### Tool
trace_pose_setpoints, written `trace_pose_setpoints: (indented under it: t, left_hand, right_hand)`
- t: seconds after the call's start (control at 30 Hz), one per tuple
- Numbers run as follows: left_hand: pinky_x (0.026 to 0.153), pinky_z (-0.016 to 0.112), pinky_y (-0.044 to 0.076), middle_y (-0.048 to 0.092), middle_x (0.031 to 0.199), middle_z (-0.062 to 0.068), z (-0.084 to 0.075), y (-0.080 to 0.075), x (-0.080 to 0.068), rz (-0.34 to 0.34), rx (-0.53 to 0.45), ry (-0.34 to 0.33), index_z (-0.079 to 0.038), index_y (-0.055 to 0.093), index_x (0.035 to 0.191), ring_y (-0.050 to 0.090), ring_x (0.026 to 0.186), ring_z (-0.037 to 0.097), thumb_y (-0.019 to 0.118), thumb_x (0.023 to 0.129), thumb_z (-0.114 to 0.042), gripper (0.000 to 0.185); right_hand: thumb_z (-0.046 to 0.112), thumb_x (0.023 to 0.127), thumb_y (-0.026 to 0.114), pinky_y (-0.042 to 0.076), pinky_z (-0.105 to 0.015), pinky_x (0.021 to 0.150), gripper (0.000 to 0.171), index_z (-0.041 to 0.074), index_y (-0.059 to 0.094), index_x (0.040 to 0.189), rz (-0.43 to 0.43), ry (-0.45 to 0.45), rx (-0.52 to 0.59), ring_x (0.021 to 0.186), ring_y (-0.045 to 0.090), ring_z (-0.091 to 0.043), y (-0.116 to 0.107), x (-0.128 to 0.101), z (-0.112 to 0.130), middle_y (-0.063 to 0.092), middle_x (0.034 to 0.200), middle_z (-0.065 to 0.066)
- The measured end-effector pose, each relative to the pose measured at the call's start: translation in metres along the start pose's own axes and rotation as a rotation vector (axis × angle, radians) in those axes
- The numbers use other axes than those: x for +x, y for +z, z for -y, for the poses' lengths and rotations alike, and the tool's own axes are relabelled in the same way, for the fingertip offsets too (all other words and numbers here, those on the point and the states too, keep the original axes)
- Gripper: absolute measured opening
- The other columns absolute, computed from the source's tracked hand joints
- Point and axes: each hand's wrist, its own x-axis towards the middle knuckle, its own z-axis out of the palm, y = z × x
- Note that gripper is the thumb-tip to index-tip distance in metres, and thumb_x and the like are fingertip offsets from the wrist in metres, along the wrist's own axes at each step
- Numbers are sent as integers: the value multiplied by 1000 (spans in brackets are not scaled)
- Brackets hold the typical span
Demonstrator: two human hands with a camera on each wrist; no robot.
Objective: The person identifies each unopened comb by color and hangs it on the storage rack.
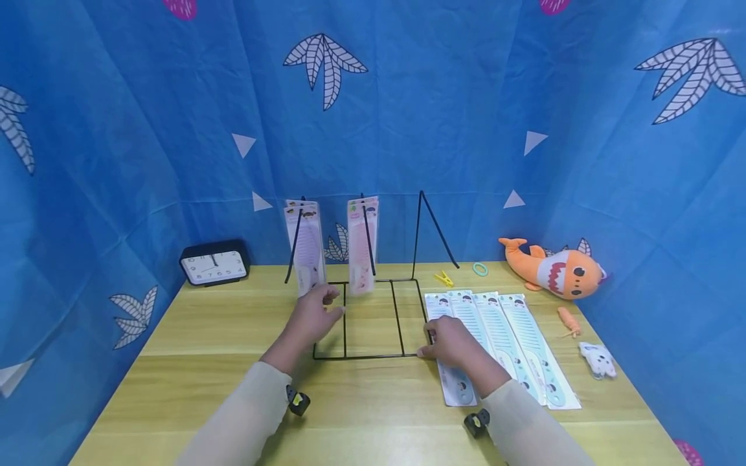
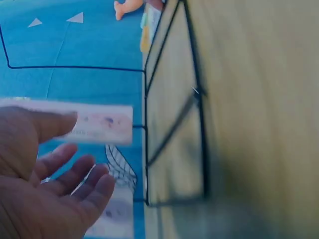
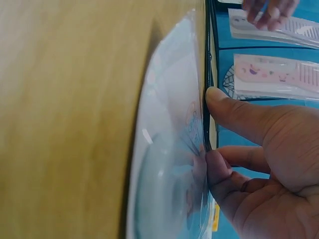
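Black wire rack (image 1: 373, 317) sits between relaxed, open hands: left (image 1: 313, 315) empty, right (image 1: 451, 342) touching a packaged comb (image 1: 451, 349).

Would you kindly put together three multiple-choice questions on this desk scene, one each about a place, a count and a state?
1. Where does the clock stand?
A. back left of the table
B. front right of the table
C. on the wire rack

2. How many packaged combs lie flat on the table at the right?
A. two
B. four
C. six

3. How is the left hand?
A. gripping the toy shark
B. fingers straight, by a hanging comb pack
C. a closed fist on the clock

Answers:
1 A, it sits by the curtain, left of the wire rack.
2 B, four packs lie side by side beyond the right hand.
3 B, the left wrist view shows straight fingers near the hanging comb pack.
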Motion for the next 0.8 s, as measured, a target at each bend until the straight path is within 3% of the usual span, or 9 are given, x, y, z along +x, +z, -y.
trace_pose_setpoints:
  t: [0.13,0.23,0.43,0.8]
  left_hand:
    - [122,60,49,58,158,21,23,-10,-14,121,133,82,-2,60,152,54,149,43,81,100,-19,59]
    - [127,62,44,53,162,24,40,-14,-21,171,202,118,-1,59,153,48,152,45,86,96,-19,65]
    - [131,60,38,51,165,21,63,-15,-31,190,224,104,-1,55,157,45,156,43,89,93,-22,75]
    - [132,58,36,51,167,18,76,-13,-37,206,261,127,3,56,156,45,157,44,90,92,-26,78]
  right_hand:
    - [30,87,94,61,-46,93,59,3,74,136,-1,-2,-2,97,62,-22,-1,-1,0,72,115,-12]
    - [29,87,95,61,-46,92,59,2,74,135,-4,-2,-3,95,62,-22,-2,-1,1,73,112,-11]
    - [29,87,95,62,-49,99,60,2,74,136,-4,-6,2,100,65,-22,-2,-1,0,75,120,-14]
    - [29,87,94,62,-47,93,58,2,74,135,-2,-5,-1,95,63,-21,-2,-2,3,74,113,-11]
